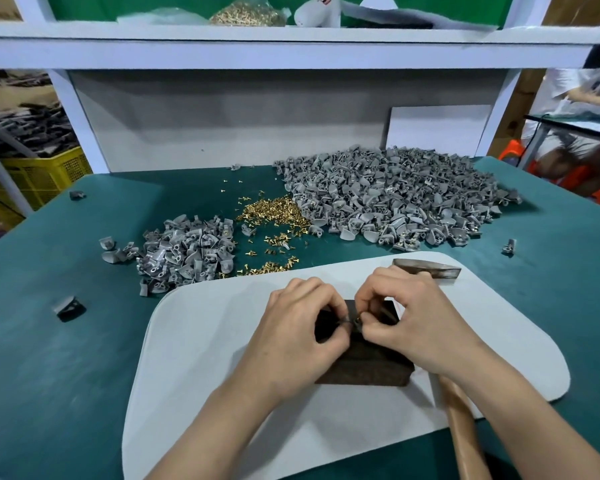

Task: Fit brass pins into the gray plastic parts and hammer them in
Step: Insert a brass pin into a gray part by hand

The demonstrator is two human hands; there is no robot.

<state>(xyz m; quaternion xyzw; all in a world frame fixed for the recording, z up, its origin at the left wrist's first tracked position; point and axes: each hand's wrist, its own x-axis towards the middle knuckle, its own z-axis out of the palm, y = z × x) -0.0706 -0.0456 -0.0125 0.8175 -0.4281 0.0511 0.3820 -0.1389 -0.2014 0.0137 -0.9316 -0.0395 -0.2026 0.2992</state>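
Observation:
Both hands meet over a dark block [367, 362] on a pale grey mat [201, 341]. My left hand [298, 327] pinches a small gray plastic part [347, 323] on the block's top. My right hand [409, 313] pinches a brass pin [357, 319] at that part. A hammer lies under my right forearm, its dark head [430, 268] beyond the hand and its wooden handle [463, 427] near the front edge. Loose brass pins [274, 213] lie on the green table. A large heap of gray parts [395, 195] is behind, a smaller heap [187, 251] to the left.
Single gray parts [69, 308] lie scattered on the green tabletop [49, 341]. A white shelf frame [291, 46] and grey back panel close the far side. A yellow crate [45, 174] stands left; another person [582, 109] works at the right.

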